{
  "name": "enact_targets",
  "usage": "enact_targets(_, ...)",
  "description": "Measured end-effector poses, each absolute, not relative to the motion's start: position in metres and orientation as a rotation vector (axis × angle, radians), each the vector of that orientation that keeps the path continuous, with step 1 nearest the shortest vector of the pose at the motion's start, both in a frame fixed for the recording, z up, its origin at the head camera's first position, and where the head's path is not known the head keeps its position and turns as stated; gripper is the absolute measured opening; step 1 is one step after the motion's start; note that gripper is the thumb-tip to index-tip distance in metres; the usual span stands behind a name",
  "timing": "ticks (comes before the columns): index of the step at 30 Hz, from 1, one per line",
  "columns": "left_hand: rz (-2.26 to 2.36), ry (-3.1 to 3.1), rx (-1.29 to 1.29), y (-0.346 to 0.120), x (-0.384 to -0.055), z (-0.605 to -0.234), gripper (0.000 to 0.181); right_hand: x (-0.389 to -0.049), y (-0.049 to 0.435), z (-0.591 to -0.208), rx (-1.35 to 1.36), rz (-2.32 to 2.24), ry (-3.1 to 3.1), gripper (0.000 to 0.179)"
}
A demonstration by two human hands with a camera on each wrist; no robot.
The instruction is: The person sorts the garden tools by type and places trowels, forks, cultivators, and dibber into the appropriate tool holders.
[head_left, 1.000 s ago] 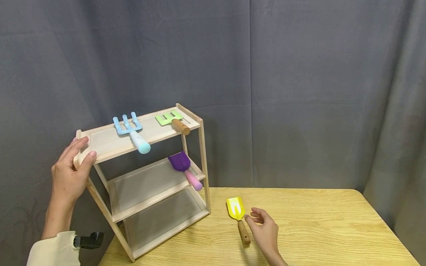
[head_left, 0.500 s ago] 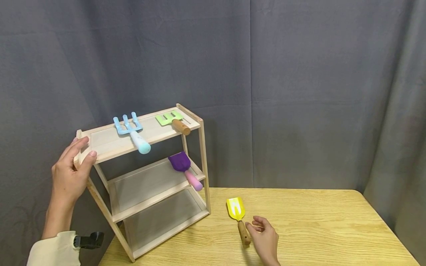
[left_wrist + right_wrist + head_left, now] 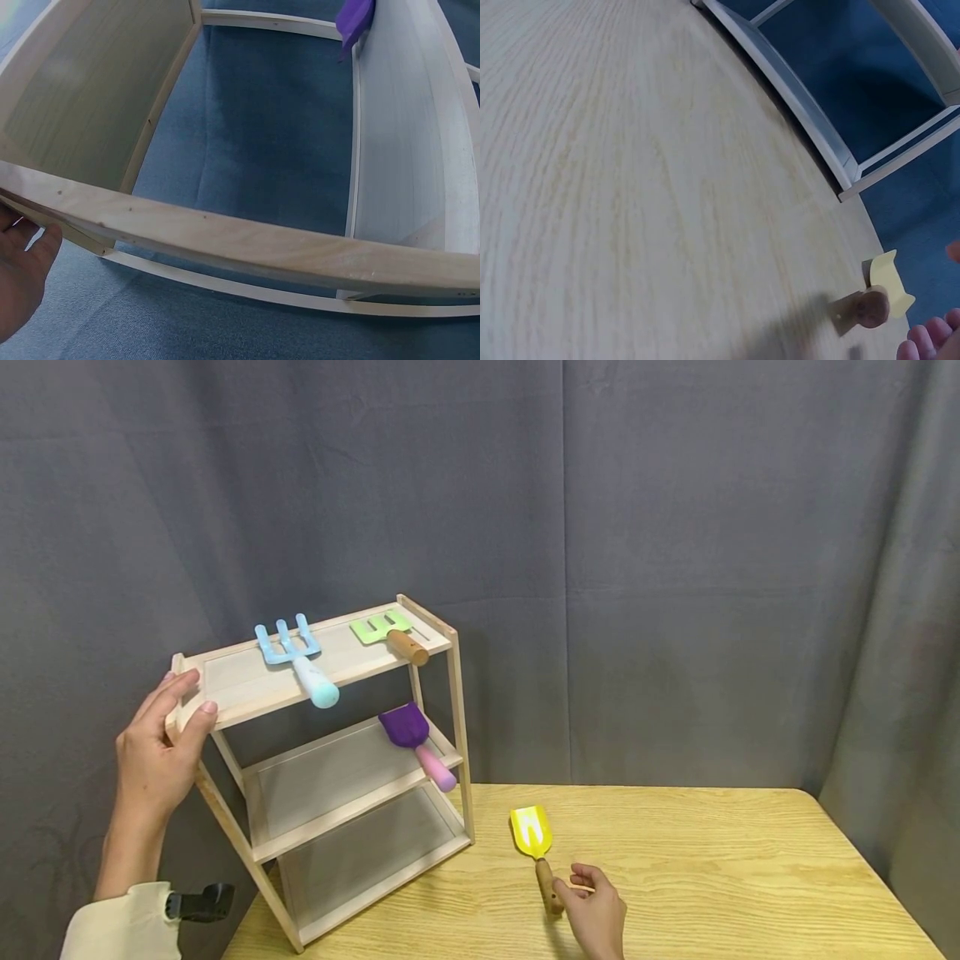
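Observation:
My left hand (image 3: pixel 153 752) grips the left end of a three-tier wooden shelf (image 3: pixel 251 697), thumb over the front corner and fingers on the top end; its thumb and fingertips also appear at the frame's edge in the left wrist view. On the table, a toy shovel (image 3: pixel 532 831) with a yellow blade lies with its wooden handle (image 3: pixel 545 883) toward me. Just right of that handle is my right hand (image 3: pixel 596 910), fingers loosely bent, thumb tip right at the handle. In the right wrist view, a gap separates the fingers (image 3: pixel 922 341) from the handle end (image 3: pixel 871 308).
A blue toy rake (image 3: pixel 313 681) and a green one (image 3: pixel 406 646) lie on the top tier, handles jutting over the front. The middle tier bears a purple shovel (image 3: pixel 406 725) with a pink handle. Behind the wooden table (image 3: pixel 735 868) hangs a grey curtain (image 3: pixel 675 568).
My right hand has moved toward me, from beside the yellow blade down along the shovel's handle. My left hand, the shelf and the tools have stayed in place.

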State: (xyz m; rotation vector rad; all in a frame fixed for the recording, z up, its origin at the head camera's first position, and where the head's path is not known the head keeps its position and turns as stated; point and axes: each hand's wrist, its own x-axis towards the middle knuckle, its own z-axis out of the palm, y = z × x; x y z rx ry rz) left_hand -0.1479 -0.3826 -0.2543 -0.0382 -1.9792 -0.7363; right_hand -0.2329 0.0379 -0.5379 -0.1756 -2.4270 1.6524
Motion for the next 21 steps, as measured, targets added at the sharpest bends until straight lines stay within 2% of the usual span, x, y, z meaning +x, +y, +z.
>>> enact_targets(21,-0.726,-1.961,-0.048,-0.382,-0.147,-0.254,0.039,-0.230,0.036,-0.561,-0.145,1.593,-2.517,0.040)
